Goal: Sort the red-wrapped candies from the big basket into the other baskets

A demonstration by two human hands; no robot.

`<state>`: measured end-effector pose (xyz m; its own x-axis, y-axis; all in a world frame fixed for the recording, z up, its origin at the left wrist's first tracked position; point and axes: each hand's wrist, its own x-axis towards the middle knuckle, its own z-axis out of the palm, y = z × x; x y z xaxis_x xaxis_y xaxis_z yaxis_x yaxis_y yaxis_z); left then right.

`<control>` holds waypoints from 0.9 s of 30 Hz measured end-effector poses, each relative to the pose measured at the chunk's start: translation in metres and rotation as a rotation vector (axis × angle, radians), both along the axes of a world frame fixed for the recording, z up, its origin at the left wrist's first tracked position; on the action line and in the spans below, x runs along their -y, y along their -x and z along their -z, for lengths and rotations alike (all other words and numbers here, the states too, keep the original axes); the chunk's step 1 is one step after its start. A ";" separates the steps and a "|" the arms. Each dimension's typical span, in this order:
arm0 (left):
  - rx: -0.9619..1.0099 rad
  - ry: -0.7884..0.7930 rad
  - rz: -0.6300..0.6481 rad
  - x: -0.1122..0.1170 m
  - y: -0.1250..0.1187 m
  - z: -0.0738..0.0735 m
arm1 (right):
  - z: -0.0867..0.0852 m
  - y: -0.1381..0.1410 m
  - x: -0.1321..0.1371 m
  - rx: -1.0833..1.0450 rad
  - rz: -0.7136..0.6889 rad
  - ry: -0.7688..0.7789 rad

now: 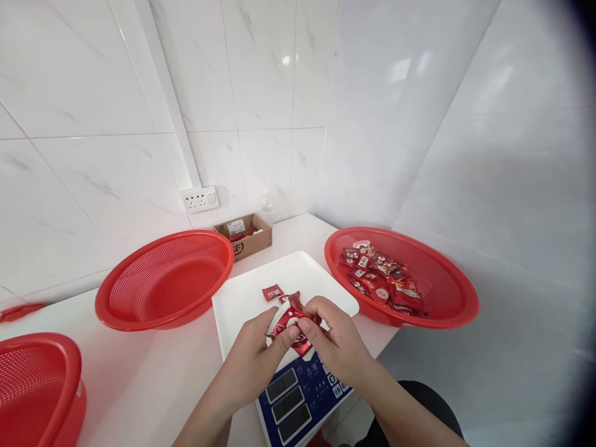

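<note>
Between my two hands is a red and white snack packet, held over the front of a white weighing scale. My left hand pinches its left side, thumb on the front. On the other side my right hand grips it with thumb and curled fingers. A small red sachet lies on the scale's pan, just beyond my hands. Another dark red packet shows right behind the held one; whether it is held or lying there I cannot tell. Part of the scale's blue display panel is covered by my hands.
A red basket of several small packets stands on the right. To the left are an empty red basket and part of another. A cardboard box with red packets sits by the wall, near a clear bottle.
</note>
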<state>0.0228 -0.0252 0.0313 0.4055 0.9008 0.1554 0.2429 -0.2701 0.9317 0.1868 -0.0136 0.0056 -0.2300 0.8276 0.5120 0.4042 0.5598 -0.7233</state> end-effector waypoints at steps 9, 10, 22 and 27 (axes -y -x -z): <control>0.049 0.040 0.117 0.003 0.000 -0.005 | -0.009 0.002 0.002 0.031 -0.080 0.056; 0.058 0.038 0.119 0.003 -0.001 -0.005 | -0.009 0.003 0.002 0.022 -0.085 0.031; 0.146 0.088 -0.007 0.002 -0.001 0.004 | -0.006 0.003 0.006 -0.081 -0.172 0.188; 0.170 0.101 0.018 0.000 -0.003 0.005 | -0.008 0.004 0.011 -0.063 -0.214 0.176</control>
